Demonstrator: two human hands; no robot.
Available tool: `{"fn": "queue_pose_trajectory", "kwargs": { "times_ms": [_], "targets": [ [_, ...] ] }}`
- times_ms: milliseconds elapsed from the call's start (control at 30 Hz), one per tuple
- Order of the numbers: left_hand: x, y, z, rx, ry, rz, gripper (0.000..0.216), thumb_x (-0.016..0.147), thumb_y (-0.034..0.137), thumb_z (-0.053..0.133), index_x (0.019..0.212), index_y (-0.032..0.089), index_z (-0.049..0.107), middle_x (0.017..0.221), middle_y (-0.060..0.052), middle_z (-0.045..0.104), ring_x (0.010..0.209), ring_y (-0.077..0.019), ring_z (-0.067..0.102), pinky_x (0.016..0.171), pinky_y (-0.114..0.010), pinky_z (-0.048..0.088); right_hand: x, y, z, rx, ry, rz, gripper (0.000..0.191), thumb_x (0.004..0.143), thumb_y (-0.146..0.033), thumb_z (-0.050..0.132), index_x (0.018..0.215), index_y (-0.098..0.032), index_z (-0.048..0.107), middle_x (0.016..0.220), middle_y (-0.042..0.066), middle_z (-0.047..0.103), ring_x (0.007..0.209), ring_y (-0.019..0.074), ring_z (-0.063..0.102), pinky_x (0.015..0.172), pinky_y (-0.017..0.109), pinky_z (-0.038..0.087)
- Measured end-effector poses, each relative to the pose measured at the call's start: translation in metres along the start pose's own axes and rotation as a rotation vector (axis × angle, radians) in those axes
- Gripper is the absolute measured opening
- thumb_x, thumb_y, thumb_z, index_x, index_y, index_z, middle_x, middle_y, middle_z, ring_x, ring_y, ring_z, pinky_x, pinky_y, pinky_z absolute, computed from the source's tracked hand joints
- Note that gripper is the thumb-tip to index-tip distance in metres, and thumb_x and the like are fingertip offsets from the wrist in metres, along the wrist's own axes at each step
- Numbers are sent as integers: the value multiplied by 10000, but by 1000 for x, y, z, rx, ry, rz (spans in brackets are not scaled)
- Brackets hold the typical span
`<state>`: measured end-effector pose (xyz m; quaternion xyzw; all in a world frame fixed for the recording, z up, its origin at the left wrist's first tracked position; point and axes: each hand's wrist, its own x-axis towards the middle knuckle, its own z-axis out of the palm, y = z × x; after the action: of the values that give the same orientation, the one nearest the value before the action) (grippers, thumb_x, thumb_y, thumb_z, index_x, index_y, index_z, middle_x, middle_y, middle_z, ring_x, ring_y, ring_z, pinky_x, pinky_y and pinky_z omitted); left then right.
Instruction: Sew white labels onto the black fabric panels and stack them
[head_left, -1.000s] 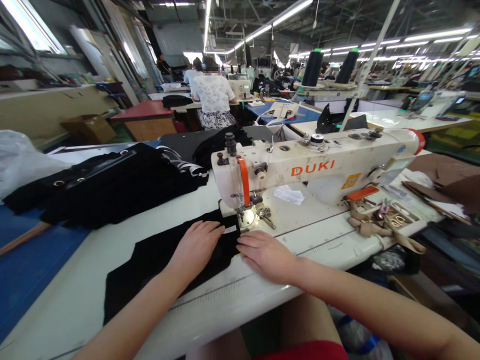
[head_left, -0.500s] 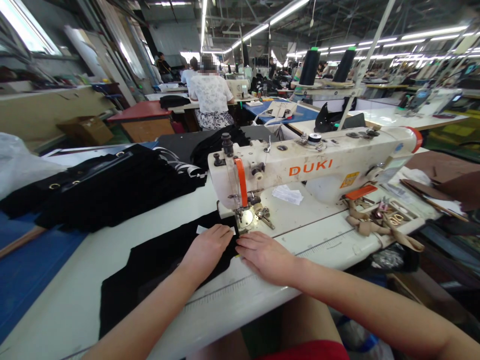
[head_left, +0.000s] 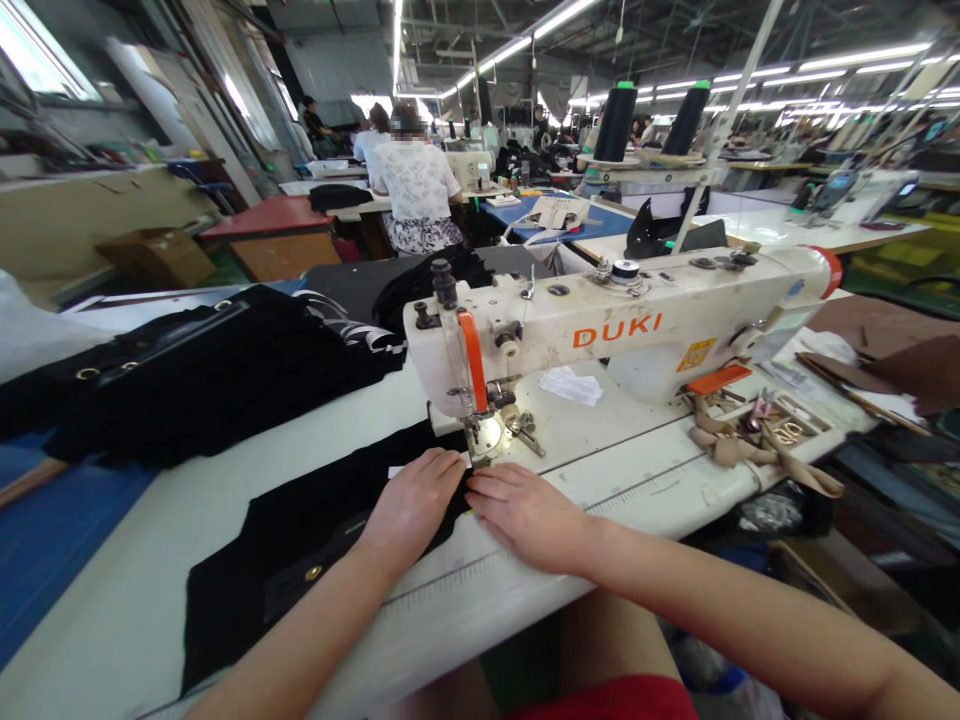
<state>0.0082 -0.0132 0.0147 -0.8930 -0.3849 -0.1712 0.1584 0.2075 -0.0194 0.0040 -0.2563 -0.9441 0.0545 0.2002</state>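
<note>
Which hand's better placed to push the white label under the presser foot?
Left, likely: the left hand lies flat on the black fabric, fingertips touching the white label near the presser foot. The right hand rests at the fabric's edge.

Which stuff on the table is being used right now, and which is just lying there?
In use:
- left hand, flat on the black cloth
- right hand, touching the cloth's edge
- sewing machine, right in front of both hands

Lying about:
- pile of black clothes
- white paper scrap
- beige straps
</note>
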Motion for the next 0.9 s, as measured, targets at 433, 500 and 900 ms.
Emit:
{"fn": "queue_pose_trajectory", "kwargs": {
  "times_ms": [433, 500, 900],
  "targets": [
    [-4, 3, 0, -16, -119, -50, 296, 848, 22, 413, 1009, 102, 649, 995, -125, 698, 938, -244, 637, 785, -370, 562, -1, 1, 1, -52, -19, -45, 252, 976, -201, 434, 1101, -104, 631, 1182, 133, 631, 1149, 216, 537, 1036, 377, 395],
    [-6, 5, 0, -7, -106, -44, 310, 857, 41, 416, 1051, 84, 654, 1033, -138, 700, 979, -254, 634, 834, -388, 555, -1, 3, -2, -62, -25, -71, 246, 976, -196, 435, 1086, -106, 635, 1160, 125, 641, 1119, 214, 546, 1022, 372, 403],
    [-16, 10, -1, -135, -105, -212, 364, 929, 285, 433, 1185, 121, 634, 1169, -135, 675, 1093, -248, 613, 942, -436, 531, 24, 31, -5, -145, -27, 32, 151, 931, -176, 525, 992, -137, 658, 881, 75, 638, 899, 213, 543, 849, 343, 445]
  ]
}}
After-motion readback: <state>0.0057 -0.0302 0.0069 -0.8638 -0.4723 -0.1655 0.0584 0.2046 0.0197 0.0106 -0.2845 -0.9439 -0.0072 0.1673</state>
